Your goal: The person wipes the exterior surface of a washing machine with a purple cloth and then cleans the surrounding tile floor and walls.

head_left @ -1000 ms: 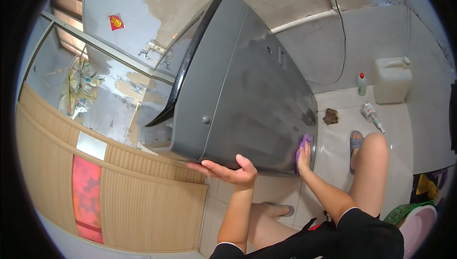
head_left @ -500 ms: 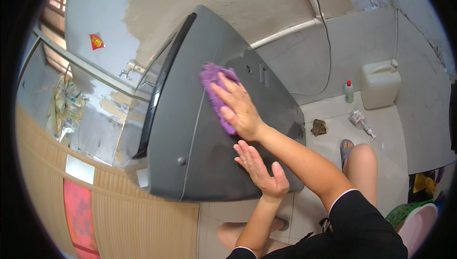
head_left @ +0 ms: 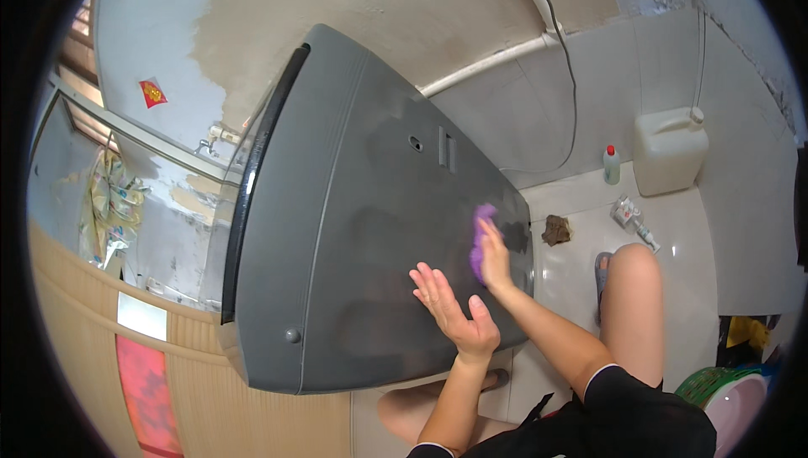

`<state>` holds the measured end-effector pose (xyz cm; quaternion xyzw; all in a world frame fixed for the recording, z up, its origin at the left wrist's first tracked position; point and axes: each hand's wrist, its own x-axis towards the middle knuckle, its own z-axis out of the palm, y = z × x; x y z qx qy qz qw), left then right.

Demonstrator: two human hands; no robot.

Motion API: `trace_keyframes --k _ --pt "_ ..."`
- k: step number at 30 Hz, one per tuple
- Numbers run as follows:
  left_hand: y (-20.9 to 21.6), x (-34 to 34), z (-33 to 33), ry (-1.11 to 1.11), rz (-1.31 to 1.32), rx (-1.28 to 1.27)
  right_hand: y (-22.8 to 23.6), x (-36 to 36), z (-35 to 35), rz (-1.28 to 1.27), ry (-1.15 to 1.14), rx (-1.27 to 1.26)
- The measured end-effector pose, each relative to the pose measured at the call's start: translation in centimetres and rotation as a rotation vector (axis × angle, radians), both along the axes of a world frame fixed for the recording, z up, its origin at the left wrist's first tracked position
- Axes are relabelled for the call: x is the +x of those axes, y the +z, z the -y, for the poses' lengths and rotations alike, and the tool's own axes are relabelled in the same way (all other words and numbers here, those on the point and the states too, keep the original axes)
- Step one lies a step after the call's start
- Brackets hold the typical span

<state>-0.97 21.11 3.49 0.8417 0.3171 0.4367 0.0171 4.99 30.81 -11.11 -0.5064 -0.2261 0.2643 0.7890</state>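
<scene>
Looks like wiping's moved lower, right hand [head_left: 497, 263] now pressing the purple cloth [head_left: 480, 247] farther down the grey panel [head_left: 379, 214], left hand [head_left: 461, 316] empty, fingers wide.

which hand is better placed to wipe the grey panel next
Right, most likely: the right hand has the purple cloth at the grey panel, while the left hand is open and holds nothing.
</scene>
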Motion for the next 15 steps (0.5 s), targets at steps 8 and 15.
trace_keyframes --k 8,15 --pt "2.1 0.3 0.1 -0.03 0.124 0.05 33.8 4.7 -2.8 0.86 0.156 0.889" --pt "2.2 0.9 -0.8 0.039 0.004 0.069 23.3 9.9 -10.8 0.505 -0.165 0.465"
